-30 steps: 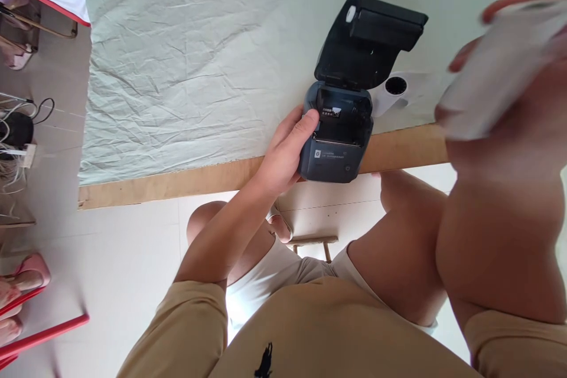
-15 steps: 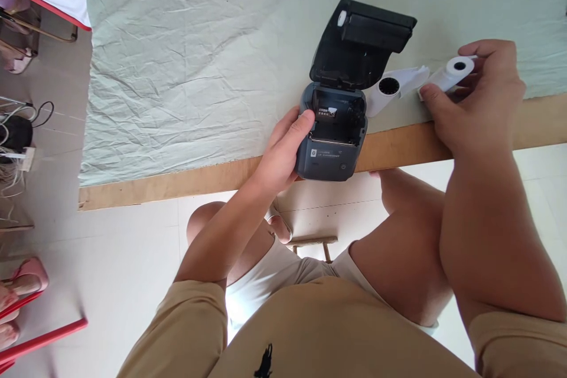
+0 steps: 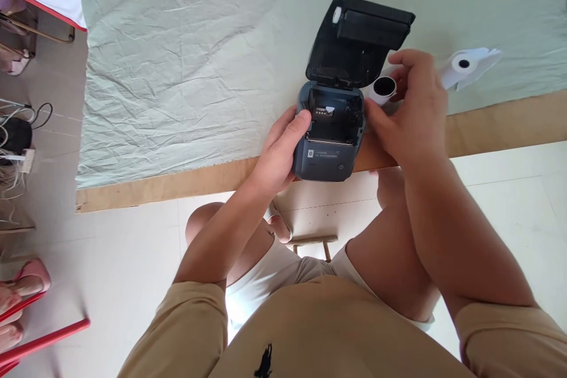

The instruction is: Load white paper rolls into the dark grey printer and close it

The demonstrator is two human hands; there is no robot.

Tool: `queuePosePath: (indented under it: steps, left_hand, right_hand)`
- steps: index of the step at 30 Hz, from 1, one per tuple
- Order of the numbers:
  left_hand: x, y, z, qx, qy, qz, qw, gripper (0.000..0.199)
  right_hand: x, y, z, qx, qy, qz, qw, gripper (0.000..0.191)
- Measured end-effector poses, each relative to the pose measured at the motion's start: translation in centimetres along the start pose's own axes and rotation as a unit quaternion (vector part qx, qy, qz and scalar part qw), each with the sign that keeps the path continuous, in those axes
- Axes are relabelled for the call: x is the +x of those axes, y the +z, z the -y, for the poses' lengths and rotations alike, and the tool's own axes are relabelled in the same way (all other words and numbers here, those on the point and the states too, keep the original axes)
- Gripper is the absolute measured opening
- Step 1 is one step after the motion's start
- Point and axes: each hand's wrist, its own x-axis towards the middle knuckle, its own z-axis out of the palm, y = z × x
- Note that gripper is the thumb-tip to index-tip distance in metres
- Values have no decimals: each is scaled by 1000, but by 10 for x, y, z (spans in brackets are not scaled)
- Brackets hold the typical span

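Note:
My left hand [image 3: 281,144] grips the left side of a dark blue-grey portable label printer [image 3: 325,159] at the table's front edge. The printer's black lid [image 3: 354,41] is swung up, showing a bare paper bay with a small printed label inside. Just right of the printer, my right hand [image 3: 410,103] has its thumb and fingers around a white paper roll [image 3: 376,97] with a wide dark core. Part of that roll is hidden by the printer and fingers. Farther right, a second paper roll [image 3: 460,68] with a narrower core lies on the cloth, its loose end spread out.
A pale green wrinkled cloth [image 3: 186,59] covers the table, leaving a wooden edge [image 3: 163,179] along the front. At far left are cables with a dark box [image 3: 15,133], red chair legs [image 3: 48,342] and another person's feet. A small wooden stool [image 3: 314,241] stands under the table.
My right hand has let go of the narrow-core roll, now lying farther right, and moved left onto the wide-core roll. The printer stays in my left hand, nearly still.

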Motion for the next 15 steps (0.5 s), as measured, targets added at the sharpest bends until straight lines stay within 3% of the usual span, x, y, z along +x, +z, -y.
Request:
queuePosePath:
  steps: [3,7,11,15]
  left_hand:
    - [-1,-1,1,-6,-5,3,1000,51]
    - [-1,0,1,-5,-12,4,1000,50]
    - [0,3,-1,-8,-22,-1,1000,51]
    - [1,5,-2,-5,-18,-2,1000,52]
  right_hand:
    - [-1,-4,-1,26,32,27,999,54]
    - [-6,-7,1,27,-17,63,998,37]
    - [-8,-8,1,31,-12,38,999,47]
    - [-9,-11,3,29,-3,66,997,55]
